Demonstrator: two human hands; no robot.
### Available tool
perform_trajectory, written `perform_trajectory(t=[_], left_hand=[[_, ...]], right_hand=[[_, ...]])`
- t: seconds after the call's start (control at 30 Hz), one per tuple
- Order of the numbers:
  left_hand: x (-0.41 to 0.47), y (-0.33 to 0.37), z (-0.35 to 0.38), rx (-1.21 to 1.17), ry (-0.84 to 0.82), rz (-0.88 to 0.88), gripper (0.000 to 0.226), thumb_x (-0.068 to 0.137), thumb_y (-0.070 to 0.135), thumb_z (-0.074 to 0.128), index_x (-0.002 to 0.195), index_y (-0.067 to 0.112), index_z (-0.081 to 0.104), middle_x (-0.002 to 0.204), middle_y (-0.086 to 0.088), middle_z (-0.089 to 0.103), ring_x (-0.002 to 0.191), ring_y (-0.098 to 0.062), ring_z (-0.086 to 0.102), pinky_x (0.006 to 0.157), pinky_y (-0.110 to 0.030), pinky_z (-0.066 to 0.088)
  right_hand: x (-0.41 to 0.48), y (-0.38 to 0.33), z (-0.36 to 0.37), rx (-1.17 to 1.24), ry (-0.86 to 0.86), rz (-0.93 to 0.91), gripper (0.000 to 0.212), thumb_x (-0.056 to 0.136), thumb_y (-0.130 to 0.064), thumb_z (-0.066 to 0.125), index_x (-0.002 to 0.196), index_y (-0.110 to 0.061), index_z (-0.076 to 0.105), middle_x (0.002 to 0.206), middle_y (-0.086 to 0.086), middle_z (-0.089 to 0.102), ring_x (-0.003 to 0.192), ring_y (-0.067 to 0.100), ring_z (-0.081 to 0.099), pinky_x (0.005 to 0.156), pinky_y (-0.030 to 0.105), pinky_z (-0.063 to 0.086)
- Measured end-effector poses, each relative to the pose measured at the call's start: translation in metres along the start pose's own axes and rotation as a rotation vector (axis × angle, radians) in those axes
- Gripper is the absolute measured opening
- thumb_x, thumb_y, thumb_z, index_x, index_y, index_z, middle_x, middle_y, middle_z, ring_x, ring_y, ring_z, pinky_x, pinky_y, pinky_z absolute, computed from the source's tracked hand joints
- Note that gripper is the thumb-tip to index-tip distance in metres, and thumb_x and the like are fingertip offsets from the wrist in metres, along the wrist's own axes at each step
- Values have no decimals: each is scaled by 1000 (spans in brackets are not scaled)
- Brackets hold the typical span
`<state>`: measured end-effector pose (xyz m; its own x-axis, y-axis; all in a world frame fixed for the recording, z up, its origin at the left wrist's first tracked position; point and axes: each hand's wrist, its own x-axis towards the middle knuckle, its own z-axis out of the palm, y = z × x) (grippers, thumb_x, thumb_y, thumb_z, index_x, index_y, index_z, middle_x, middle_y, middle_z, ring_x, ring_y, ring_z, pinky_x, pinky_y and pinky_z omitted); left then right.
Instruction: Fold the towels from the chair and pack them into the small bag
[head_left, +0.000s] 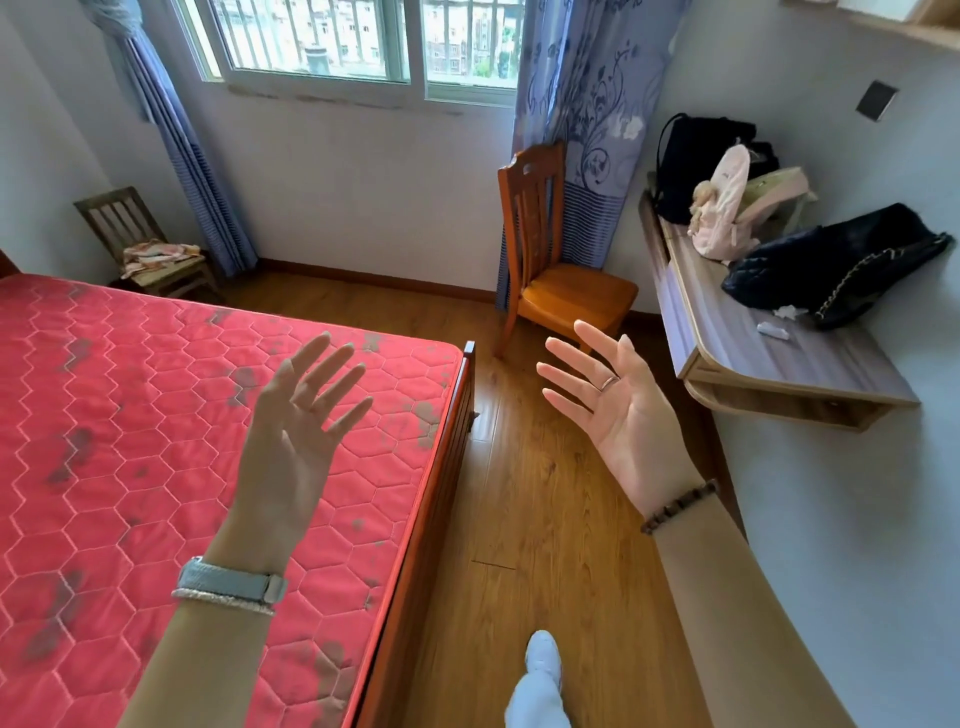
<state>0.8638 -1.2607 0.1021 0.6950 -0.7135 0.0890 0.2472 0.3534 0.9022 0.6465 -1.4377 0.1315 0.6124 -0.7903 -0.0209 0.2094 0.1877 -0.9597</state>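
Observation:
My left hand (296, 436) is raised over the red mattress, palm up, fingers spread, holding nothing. My right hand (613, 400) is raised over the wooden floor, also spread and empty. A pile of light patterned towels (158, 254) lies on the seat of a dark wooden chair (117, 218) in the far left corner, well beyond both hands. Several bags sit on the wall shelf at the right: a black quilted bag (831, 265), a small pink bag (724, 208), a beige bag (774, 195) and a black tote (691, 166).
The red quilted mattress (156, 415) on a wooden bed frame (441, 467) fills the left. An orange wooden chair (561, 280) stands by the curtain under the window. A wall-mounted shelf (769, 374) juts out at the right. My foot (543, 660) is on the floor.

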Motion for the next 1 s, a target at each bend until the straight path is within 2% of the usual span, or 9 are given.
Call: perform_trajectory(t=[0.23, 0.5, 0.83, 1.0], left_hand=[[77, -23, 39, -1, 81, 44, 50, 103, 42, 31, 144, 19, 48, 140, -3, 58, 130, -22, 56, 105, -48, 46], [166, -30, 85, -56, 182, 135, 46, 103, 40, 32, 140, 20, 50, 139, -3, 59, 129, -23, 57, 104, -47, 45], [251, -28, 90, -57, 287, 190, 52, 103, 45, 33, 145, 16, 45, 140, -6, 59, 129, -24, 56, 109, -53, 41], [308, -20, 85, -60, 312, 228, 54, 103, 48, 31, 144, 17, 47, 140, -5, 59, 129, -24, 56, 103, -47, 49]], right_hand=[[105, -11, -28, -16, -73, -5, 60, 87, -54, 40, 139, -26, 48, 135, -1, 61, 118, 21, 63, 102, 42, 49], [222, -40, -51, -73, -223, -4, 56, 87, -54, 35, 136, -31, 47, 135, -4, 60, 118, 17, 63, 91, 30, 53], [332, -46, -48, -38, -311, 14, 50, 92, -52, 33, 136, -32, 48, 135, -4, 61, 119, 17, 62, 96, 33, 51], [392, -44, -35, 3, -361, 24, 55, 90, -53, 36, 137, -29, 49, 133, -2, 62, 120, 20, 62, 100, 38, 49]])
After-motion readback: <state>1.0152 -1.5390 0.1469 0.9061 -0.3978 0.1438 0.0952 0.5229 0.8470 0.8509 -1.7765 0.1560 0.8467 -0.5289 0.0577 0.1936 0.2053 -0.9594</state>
